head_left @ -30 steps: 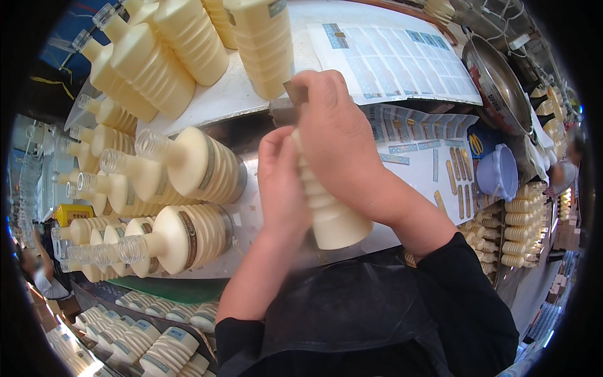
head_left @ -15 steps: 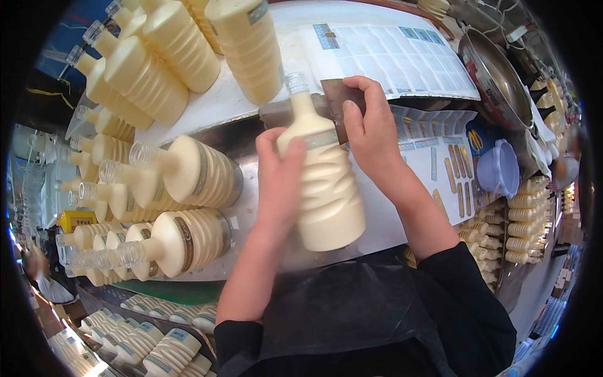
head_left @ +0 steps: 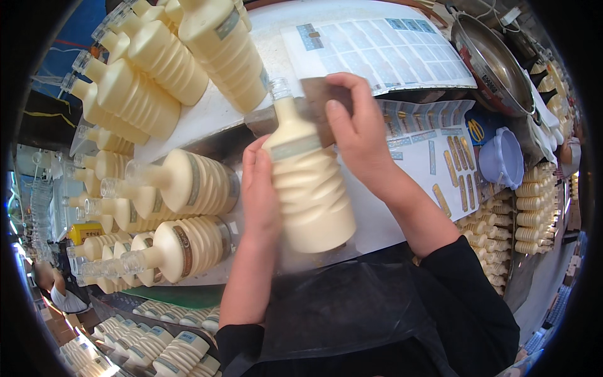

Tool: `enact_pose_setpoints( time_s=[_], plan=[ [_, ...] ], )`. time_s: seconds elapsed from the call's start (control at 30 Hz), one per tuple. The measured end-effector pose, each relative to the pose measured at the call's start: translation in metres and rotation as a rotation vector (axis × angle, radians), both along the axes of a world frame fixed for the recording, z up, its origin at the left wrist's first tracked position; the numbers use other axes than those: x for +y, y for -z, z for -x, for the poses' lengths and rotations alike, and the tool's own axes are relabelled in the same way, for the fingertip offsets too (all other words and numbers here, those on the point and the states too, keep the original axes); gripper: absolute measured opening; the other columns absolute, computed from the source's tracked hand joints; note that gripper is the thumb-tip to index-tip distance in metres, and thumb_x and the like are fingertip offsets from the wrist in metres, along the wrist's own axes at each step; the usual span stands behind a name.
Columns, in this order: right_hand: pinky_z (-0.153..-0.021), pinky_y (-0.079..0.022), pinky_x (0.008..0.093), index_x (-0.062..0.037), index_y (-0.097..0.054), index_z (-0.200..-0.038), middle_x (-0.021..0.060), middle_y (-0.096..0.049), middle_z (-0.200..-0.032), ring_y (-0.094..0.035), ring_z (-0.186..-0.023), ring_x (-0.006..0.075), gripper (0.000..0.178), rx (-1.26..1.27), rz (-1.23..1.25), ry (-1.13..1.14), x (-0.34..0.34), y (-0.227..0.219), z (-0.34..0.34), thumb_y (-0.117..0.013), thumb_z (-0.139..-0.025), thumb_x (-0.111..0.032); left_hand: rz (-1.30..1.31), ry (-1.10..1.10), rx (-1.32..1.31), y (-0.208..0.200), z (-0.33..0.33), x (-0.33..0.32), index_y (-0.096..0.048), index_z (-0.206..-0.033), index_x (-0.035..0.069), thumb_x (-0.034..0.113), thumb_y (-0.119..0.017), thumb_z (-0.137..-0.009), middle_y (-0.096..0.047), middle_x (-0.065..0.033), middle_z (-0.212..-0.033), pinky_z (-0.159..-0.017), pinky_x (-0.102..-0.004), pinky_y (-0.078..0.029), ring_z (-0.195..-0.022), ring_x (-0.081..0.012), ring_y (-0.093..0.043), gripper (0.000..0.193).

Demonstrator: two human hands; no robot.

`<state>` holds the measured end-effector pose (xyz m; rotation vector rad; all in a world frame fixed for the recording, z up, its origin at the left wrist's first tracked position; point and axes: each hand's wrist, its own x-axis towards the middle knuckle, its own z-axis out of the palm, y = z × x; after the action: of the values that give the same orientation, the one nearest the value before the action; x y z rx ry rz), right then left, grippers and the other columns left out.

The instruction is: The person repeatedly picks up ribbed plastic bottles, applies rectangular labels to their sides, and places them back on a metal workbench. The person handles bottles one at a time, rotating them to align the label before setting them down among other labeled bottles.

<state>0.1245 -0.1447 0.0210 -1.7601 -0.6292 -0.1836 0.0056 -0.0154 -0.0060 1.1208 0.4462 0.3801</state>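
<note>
In the middle a cream bottle [head_left: 314,210] with wavy ribs and a clear threaded neck leans slightly, its neck pointing away from me. A thin grey-blue label strip [head_left: 296,146] crosses its shoulder. My left hand [head_left: 256,182] grips the bottle's left side, fingers curled behind it and thumb near the strip's end. Between the thumb and fingers of my right hand [head_left: 361,129] is a dark, flat, rectangular scraper-like piece [head_left: 319,100]. Its lower edge is blurred, beside the bottle's right shoulder; whether it touches there I cannot tell.
Several cream bottles lie on their sides [head_left: 195,182] at left, and others stand upright [head_left: 220,50] behind. Label sheets [head_left: 383,53] cover the far table. Gold strips [head_left: 451,169] lie on white paper at right, near a lavender bucket [head_left: 500,160] and a metal pan [head_left: 493,63].
My left thumb has moved off the label strip to the bottle's left edge, baring more of the strip. My right hand still holds the dark flat piece. The whole view has shifted slightly.
</note>
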Motion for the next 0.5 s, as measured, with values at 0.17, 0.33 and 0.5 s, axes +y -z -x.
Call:
enact_pose_setpoints(
  time_s=[0.17, 0.33, 0.5],
  plan=[
    [-0.098, -0.047, 0.0459, 0.0021, -0.048, -0.129, 0.0224, -0.055, -0.125, -0.058, -0.113, 0.0391, 0.032, -0.062, 0.135, -0.063, 0.024, -0.019, 0.012, -0.049, -0.098, -0.006, 0.107, -0.013, 0.016, -0.007, 0.001, -0.003, -0.053, -0.133, 0.004, 0.028, -0.033, -0.114, -0.062, -0.0082, -0.124, -0.102, -0.0334, -0.048, -0.113, -0.0161, -0.060, 0.037],
    [-0.086, -0.050, 0.0533, -0.0008, -0.047, -0.115, 0.0229, -0.054, -0.118, -0.061, -0.097, 0.0455, 0.018, -0.180, 0.434, -0.082, 0.056, -0.039, 0.035, -0.049, -0.099, -0.010, 0.118, -0.025, 0.043, -0.012, 0.003, -0.006, -0.054, -0.134, 0.007, 0.029, -0.038, -0.113, -0.062, -0.0051, -0.125, -0.101, -0.0320, -0.047, -0.115, -0.0142, -0.058, 0.034],
    [-0.069, -0.056, 0.0521, -0.0040, -0.048, -0.108, 0.0212, -0.054, -0.099, -0.064, -0.086, 0.0413, 0.020, -0.327, 0.376, -0.028, 0.072, -0.032, 0.044, -0.039, -0.109, -0.022, 0.125, -0.013, 0.017, -0.002, 0.004, -0.001, -0.047, -0.148, 0.010, 0.035, -0.049, -0.108, -0.058, -0.0034, -0.137, -0.104, -0.0330, -0.046, -0.123, -0.0159, -0.056, 0.047]
  ],
)
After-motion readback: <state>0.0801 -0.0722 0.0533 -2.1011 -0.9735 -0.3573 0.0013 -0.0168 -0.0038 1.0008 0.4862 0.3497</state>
